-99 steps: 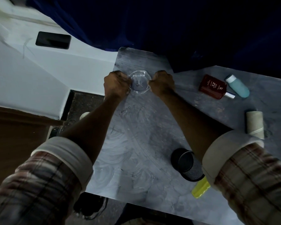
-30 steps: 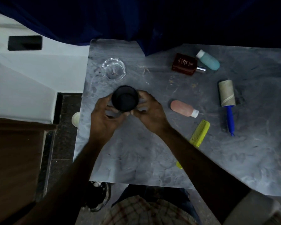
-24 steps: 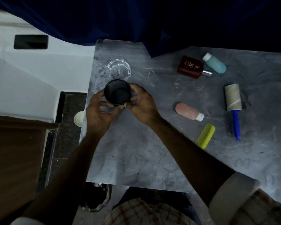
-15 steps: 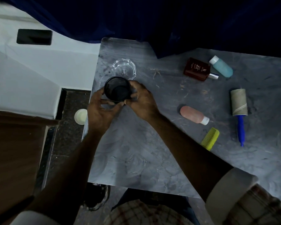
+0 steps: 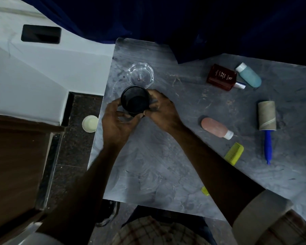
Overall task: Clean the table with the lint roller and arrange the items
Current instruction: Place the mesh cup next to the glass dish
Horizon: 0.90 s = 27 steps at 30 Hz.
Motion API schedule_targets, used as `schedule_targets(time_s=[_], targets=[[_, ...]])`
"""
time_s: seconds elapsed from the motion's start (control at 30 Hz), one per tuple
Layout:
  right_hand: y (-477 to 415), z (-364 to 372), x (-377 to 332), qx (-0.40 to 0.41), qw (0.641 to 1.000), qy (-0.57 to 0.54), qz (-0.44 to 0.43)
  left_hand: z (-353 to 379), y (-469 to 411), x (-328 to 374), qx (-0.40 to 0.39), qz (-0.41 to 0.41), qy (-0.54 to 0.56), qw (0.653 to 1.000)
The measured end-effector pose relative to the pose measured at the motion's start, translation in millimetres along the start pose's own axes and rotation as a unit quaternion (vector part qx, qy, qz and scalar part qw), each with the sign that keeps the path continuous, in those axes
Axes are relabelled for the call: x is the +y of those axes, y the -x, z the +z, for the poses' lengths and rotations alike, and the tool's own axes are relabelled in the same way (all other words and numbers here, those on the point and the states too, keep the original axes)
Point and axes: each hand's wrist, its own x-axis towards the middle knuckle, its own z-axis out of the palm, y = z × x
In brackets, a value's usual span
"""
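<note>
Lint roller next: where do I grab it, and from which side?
Take the lint roller by its blue handle, coming from above. It lies flat with the handle pointing toward you, clear of the comb; the roll end is the sticky part.

Just one view here, worn on the head, looking steeply down and slightly forward over the grey tabletop [image 5: 148,165]. Sitting close enough that both forearms are stretching up from the bottom edge into the middle. Wide-angle, so also catching floor tiles [image 5: 74,149] off to the left and a dark blue curtain [image 5: 184,23] along the top. No second view sharing anything.
</note>
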Motion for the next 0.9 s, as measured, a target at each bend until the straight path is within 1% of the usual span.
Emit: schedule_targets(time_s=[0.23, 0.37, 0.5, 0.6, 0.63, 0.67, 0.73, 0.8, 0.9], targets=[[-1, -2, 2, -0.008, 1.0, 0.006, -0.009, 3, 4, 0, 0.012, -0.002, -0.025, 1.0], [-2, -2, 6, -0.016, 1.0, -0.003, -0.004, 2, 5, -2, 0.002, -0.002, -0.032, 0.999], [1, -9, 11, -0.022, 1.0, 0.0, -0.005, 0, 8, -2, 0.001, -0.002, -0.014, 1.0], [8, -29, 24, 0.01, 1.0, -0.014, 0.004, -1, 11, 4, -0.027, 0.048, -0.011, 0.998], [11, -39, 29, 0.023, 1.0, -0.019, 0.01, -1, 15, 5, -0.026, 0.051, -0.007, 0.998], [13, -50, 35, 0.033, 0.999, -0.021, 0.017, 1, 21, 8, -0.017, 0.035, 0.018, 0.999], [18, -77, 47, 0.056, 0.998, -0.015, 0.03, -2, 33, 12, -0.003, 0.009, 0.024, 1.0], [21, -106, 60, 0.099, 0.995, -0.007, 0.033, -7, 41, 14, 0.007, 0.045, -0.023, 0.999], [24, -151, 79, 0.186, 0.982, 0.003, 0.041, 5, 40, 49, 0.008, 0.109, -0.059, 0.992]])
